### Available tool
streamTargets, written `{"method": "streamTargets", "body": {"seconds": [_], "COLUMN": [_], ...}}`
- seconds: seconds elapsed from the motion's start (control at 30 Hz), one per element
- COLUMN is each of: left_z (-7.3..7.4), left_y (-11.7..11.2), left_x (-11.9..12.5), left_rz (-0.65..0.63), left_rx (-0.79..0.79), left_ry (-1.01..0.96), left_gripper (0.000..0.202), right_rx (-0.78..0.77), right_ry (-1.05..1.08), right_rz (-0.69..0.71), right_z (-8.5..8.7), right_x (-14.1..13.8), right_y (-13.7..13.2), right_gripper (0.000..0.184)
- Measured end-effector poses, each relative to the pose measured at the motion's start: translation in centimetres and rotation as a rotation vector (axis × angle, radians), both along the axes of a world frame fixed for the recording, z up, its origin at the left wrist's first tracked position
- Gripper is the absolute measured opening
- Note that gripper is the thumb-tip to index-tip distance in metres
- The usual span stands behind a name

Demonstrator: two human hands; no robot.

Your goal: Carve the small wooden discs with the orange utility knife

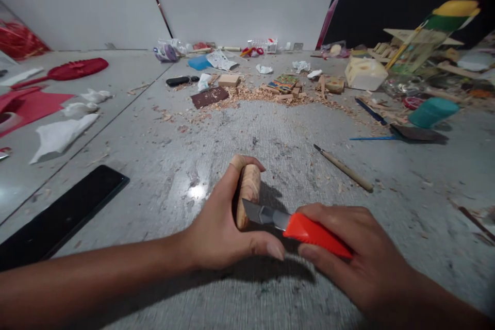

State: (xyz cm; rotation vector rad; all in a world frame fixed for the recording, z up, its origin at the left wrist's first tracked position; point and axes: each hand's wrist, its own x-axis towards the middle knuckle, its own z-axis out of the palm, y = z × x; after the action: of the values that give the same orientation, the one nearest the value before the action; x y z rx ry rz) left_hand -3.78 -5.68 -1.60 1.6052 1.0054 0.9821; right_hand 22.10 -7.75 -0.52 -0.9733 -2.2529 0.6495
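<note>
A small rounded piece of wood [251, 184] stands tilted in my left hand [226, 227], whose fingers wrap round its far side. A bandage-like strip circles one of those fingers. My left thumb is stretched out below the wood, toward my right hand. In my right hand [351, 242] is a red-handled utility knife [309, 232], gripped between thumb and fingers. Its metal blade is out, and the tip overlaps the near end of the wood; whether it cuts in, I cannot tell. A thin wooden-handled carving tool [344, 168] lies beyond my right hand.
Wood shavings [270, 95] are strewn across the floor ahead, around a small wood block [229, 81] and brown sandpaper [209, 97]. A long black object [58, 216] lies at left near my forearm. A teal cylinder [433, 112] and clutter stand at right.
</note>
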Motion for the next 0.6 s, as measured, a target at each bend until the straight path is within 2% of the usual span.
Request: {"method": "streamTargets", "body": {"seconds": [0.1,0.33,0.5,0.6], "left_z": [0.1,0.6,1.2,1.5], "left_y": [0.1,0.1,0.3,0.3], "left_x": [0.1,0.5,1.0,1.1], "left_rz": [-0.004,0.148,0.21,0.263], "left_rx": [-0.024,0.023,0.005,0.017], "left_ry": [0.031,0.117,0.133,0.139], "left_gripper": [0.101,0.087,0.077,0.074], "right_rx": [-0.012,0.002,0.119,0.239], "right_ry": [-0.018,-0.007,-0.036,-0.11], "right_rz": [-0.005,-0.018,-0.099,-0.194], "right_z": [-0.3,-0.5,-0.7,-0.8], "right_x": [0.0,-0.1,-0.4,-0.3], "right_y": [0.0,-0.2,-0.6,-0.6], "right_gripper": [0.019,0.018,0.019,0.019]}}
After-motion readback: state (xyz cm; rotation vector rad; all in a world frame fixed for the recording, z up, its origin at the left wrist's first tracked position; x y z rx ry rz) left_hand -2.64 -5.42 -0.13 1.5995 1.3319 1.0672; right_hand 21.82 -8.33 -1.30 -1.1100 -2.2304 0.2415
